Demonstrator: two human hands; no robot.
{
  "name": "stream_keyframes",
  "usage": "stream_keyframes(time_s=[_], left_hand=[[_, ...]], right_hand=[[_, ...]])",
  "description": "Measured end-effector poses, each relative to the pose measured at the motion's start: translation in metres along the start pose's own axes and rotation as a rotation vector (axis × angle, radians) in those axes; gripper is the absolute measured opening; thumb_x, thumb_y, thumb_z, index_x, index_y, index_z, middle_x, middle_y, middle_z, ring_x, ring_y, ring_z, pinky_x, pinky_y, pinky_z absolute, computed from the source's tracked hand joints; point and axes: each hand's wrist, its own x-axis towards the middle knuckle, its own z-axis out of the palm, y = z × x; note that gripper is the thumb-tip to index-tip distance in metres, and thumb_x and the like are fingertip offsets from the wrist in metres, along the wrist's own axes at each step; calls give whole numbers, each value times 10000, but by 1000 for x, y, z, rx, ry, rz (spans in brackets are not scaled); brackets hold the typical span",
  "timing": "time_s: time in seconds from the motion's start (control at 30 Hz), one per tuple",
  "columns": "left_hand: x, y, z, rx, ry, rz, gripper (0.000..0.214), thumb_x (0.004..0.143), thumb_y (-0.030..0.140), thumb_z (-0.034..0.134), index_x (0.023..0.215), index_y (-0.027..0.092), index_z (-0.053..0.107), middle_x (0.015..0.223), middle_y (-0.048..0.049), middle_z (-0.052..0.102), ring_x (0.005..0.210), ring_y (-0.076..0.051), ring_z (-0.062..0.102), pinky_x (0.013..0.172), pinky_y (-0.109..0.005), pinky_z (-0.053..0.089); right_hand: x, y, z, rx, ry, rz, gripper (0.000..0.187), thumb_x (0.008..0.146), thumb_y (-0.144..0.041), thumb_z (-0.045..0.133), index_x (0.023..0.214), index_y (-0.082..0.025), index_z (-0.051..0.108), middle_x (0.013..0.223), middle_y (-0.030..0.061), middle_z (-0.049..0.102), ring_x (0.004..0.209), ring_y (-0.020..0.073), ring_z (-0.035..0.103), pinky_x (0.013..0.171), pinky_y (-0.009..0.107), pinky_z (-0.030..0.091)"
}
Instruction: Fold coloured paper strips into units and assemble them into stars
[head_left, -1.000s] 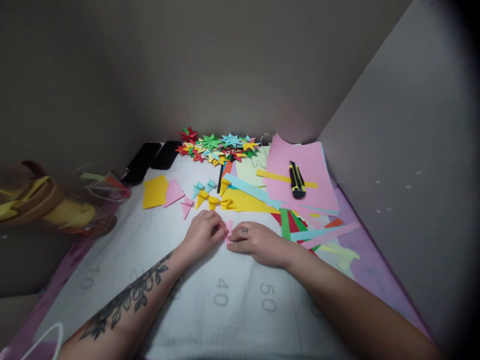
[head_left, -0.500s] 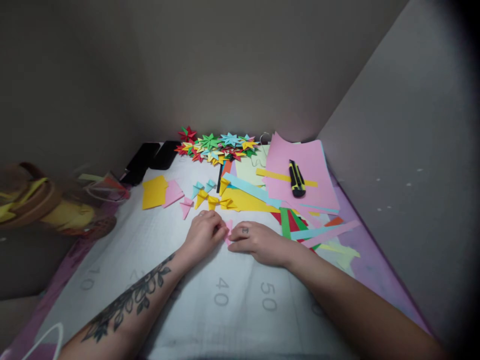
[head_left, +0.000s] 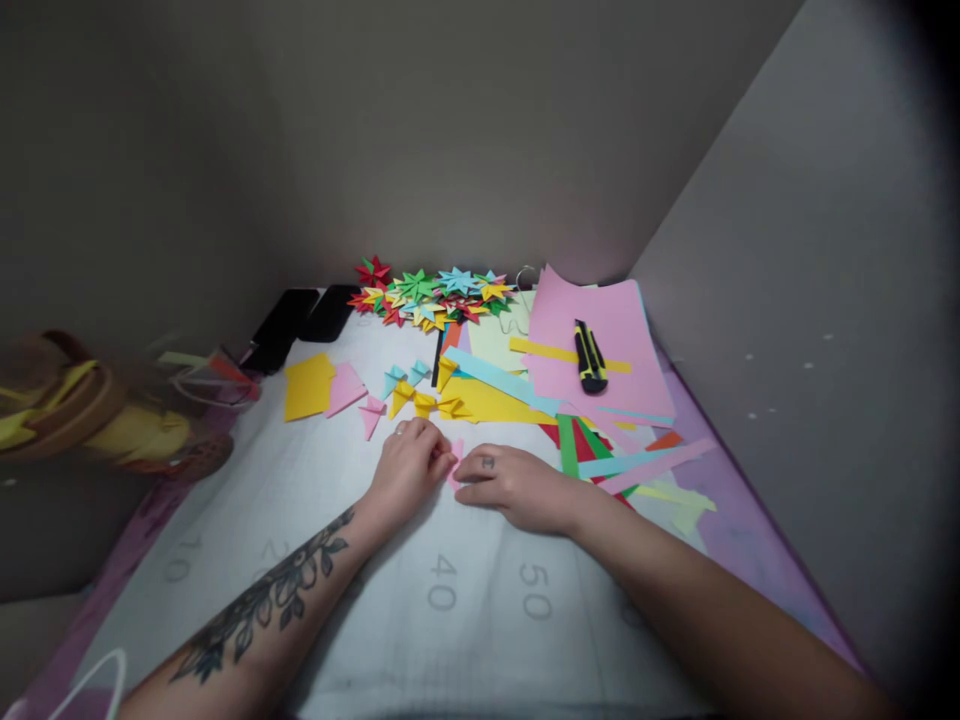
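Observation:
Between my two hands, on the white cloth, is a small piece of pink paper (head_left: 457, 466), partly hidden by my fingers. My left hand (head_left: 411, 462) is closed with its fingertips on the paper's left side. From the right, my right hand (head_left: 511, 486) pinches the same piece with thumb and fingers. Just beyond lie small folded paper pieces: a pink one (head_left: 371, 416), several yellow ones (head_left: 424, 404) and light blue ones (head_left: 395, 378). Left of these sit yellow paper squares (head_left: 308, 386) and pink paper squares (head_left: 345, 388).
At the back lies a pile of coloured paper stars (head_left: 431, 293). A box cutter (head_left: 590, 358) rests on pink sheets (head_left: 630, 330) at the right, near loose paper strips (head_left: 645, 464). Two black phones (head_left: 330, 312) are at the back left, beside a plant pot (head_left: 67, 410).
My hands stay almost in the same place, still on the pink paper. The view has shifted very slightly; nothing else has visibly moved.

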Motion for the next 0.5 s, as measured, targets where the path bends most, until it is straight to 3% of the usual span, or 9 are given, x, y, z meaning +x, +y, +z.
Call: stream_keyframes(time_s=[0.23,0.5], left_hand=[[0,-7,2,74,33,-33,155,800,316,608,858,180,564,904,-63,539,849,-221,505,712,-328,416],[3,-19,-3,136,41,-83,150,828,350,575,892,215,588,942,-42,571,882,-208,551,679,-293,414]], right_hand=[[3,-14,-10,-53,-130,3,292,831,-52,480,1064,-168,610,1121,65,628,1084,189,472,874,329,419],[8,-36,-15,-250,-230,59,212,812,-79,495,985,-139,603,1082,113,608,1015,251,502,755,336,443]])
